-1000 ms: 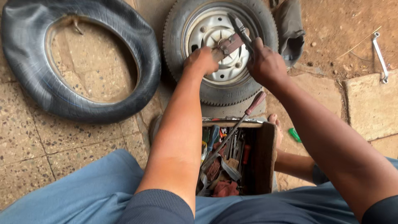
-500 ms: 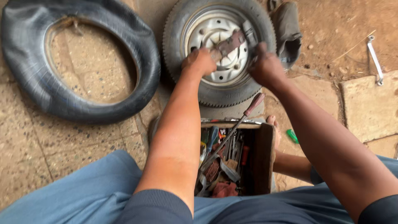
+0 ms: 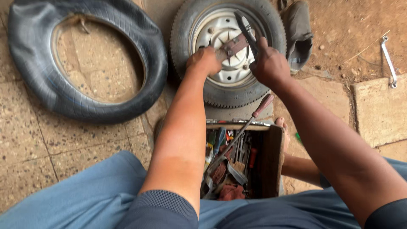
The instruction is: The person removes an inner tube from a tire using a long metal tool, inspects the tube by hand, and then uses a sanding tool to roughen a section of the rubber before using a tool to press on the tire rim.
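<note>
left hand [image 3: 204,60]: bare, no glove, ring or watch showing.
right hand [image 3: 270,65]: bare as well, nothing worn at the wrist.
forearms: uncovered from wrist to above the elbow.
left sleeve [image 3: 163,209]: dark grey-blue, short, ending in a ribbed knit cuff with fine parallel lines.
right sleeve [image 3: 388,215]: the same dark cloth, only a corner of it in view at the frame's edge.
trousers [image 3: 91,193]: light blue cloth, plain, softly creased, covering both legs along the bottom of the view.
foot [image 3: 283,129]: bare toes show beyond the right leg.
</note>
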